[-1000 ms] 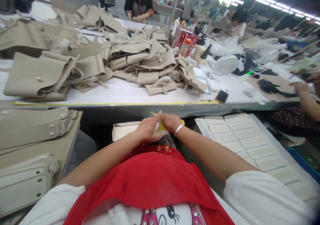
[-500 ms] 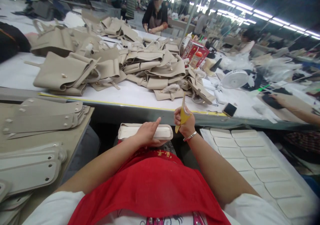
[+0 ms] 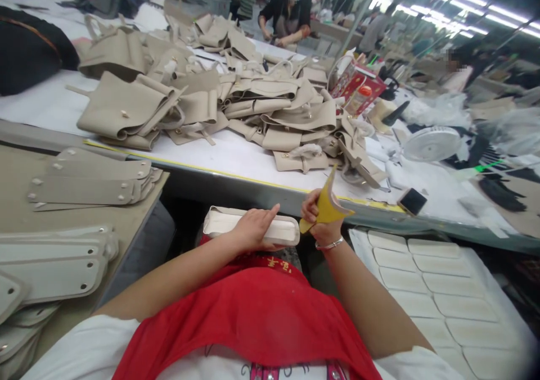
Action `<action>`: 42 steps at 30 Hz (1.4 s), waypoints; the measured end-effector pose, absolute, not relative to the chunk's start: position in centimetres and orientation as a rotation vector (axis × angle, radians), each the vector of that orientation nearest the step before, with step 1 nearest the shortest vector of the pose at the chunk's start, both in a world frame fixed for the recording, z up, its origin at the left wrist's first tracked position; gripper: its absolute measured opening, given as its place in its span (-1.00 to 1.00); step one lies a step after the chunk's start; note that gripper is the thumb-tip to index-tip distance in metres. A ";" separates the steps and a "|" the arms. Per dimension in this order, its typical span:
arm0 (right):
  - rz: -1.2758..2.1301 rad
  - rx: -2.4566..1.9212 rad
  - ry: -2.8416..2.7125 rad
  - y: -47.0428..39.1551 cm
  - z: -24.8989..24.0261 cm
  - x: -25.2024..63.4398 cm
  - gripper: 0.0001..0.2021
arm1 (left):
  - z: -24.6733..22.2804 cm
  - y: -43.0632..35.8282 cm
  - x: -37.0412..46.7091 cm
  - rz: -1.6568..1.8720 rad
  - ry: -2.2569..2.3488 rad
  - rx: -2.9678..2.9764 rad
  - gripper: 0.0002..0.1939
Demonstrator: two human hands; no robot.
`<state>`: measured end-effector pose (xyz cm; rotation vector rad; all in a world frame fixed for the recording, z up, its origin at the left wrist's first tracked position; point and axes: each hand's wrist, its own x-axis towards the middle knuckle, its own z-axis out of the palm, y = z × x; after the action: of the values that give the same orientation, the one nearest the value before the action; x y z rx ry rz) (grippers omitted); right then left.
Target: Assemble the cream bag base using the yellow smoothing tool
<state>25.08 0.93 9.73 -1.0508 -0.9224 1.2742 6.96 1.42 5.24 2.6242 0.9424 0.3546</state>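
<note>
A long cream, box-shaped piece with a pale raised rim (image 3: 221, 221) lies across my lap, in front of the red apron. My left hand (image 3: 254, 229) rests over its middle, fingers stretched out and flat against it; the thumb is mostly hidden. To the right of the piece, my right hand (image 3: 314, 211) is raised and closed around a bent yellow sheet (image 3: 329, 204). The sheet fans out above the fist toward the table edge, with a paler side showing. What the sheet is made of, I cannot tell.
Ahead, beige bag parts (image 3: 278, 110) lie heaped on the white table (image 3: 236, 163). Flat strap-like panels (image 3: 84, 183) are stacked at left. Rows of cream pieces (image 3: 455, 287) lie at right. A phone (image 3: 412, 201) and fan (image 3: 432, 143) are on the table; a person (image 3: 291, 14) stands beyond.
The yellow sheet has swung and spread wider to the right in my right hand. My left hand stays on the cream piece. My view has turned left; the co-worker's arm at right is gone.
</note>
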 end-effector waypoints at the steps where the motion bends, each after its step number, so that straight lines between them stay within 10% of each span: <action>1: 1.255 -1.061 -0.925 1.0 9.6 25.0 -0.58 | 5.2 1.4 7.0 0.360 0.939 2.620 0.01; 21: 1.252 -1.066 -0.968 0.8 9.2 24.3 -0.57 | 6.2 0.4 3.5 0.407 1.028 2.519 -0.13; 26: 1.330 -1.076 -0.891 0.2 9.0 24.4 -0.57 | 5.9 -1.2 -4.3 1.008 1.495 1.982 -0.51; 42: 1.220 -1.157 -0.751 2.2 8.6 24.3 -0.62 | -1.3 -1.1 -7.7 1.059 1.509 0.971 -0.46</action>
<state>24.26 2.22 8.59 -1.1571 -0.7507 1.2205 -7.74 -1.13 -1.32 0.9713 1.5090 1.0591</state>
